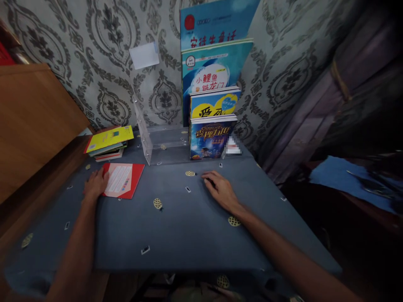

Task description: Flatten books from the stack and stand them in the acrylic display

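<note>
My left hand (pixel 96 183) lies at the left edge of a thin red book (pixel 135 182) with a pale pink panel, touching it with fingers stretched out. The book is flat on the table. Farther right, my right hand (pixel 221 191) rests on the tablecloth, its fingers loosely bent and nothing visible in them. Beyond it stands a clear acrylic rack (pixel 146 144) with stepped tiers. On its right side, books stand upright in rising rows: a dark blue book (pixel 208 140) in front, a yellow and blue book (pixel 217 105), a teal book (pixel 217 69) and a tall blue book (pixel 217 23) behind.
A small stack topped by a yellow book (pixel 110 138) lies at the back left. The blue patterned tablecloth (pixel 176 235) covers the table. Around it are a wooden panel (pixel 31 126), patterned wallpaper (pixel 107 33), a curtain (pixel 302 113) and blue cloth (pixel 343 180).
</note>
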Available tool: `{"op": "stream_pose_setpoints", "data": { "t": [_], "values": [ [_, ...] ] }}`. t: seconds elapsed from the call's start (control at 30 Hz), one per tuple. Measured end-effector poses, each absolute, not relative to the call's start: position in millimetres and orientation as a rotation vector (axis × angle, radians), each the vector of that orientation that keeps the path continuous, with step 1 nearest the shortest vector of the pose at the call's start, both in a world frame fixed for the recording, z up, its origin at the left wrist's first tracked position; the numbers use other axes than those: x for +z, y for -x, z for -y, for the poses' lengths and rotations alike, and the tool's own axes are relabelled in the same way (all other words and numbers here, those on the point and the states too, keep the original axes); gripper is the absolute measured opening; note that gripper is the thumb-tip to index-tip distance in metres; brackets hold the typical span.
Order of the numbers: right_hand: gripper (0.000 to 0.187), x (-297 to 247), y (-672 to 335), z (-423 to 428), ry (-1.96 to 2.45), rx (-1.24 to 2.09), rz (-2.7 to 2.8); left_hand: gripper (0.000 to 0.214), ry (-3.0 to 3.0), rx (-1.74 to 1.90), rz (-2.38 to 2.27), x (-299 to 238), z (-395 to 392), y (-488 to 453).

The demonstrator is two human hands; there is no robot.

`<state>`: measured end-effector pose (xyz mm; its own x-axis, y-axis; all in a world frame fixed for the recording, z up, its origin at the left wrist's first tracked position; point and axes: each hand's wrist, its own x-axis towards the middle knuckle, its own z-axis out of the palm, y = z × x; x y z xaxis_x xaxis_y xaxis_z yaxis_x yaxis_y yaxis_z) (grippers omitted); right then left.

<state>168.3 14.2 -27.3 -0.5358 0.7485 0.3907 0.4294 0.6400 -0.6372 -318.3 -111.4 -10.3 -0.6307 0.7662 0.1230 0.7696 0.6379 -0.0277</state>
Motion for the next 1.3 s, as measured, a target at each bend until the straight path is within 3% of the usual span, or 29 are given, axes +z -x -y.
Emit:
{"op": "stream_pose_setpoints", "data": {
  "t": [1.0,1.3],
  "values": [
    [0.025,-27.5,-168.3,-20.3,0.87,0.604,2.33,0.063,1.252,-0.108,2.779,-14.0,125.9,265.9],
    [0.026,-34.5,-166.4,-49.2,0.856,0.417,2.431,0.058,1.273,-0.172,2.736,-13.6,127.4,236.3]
  ]
}}
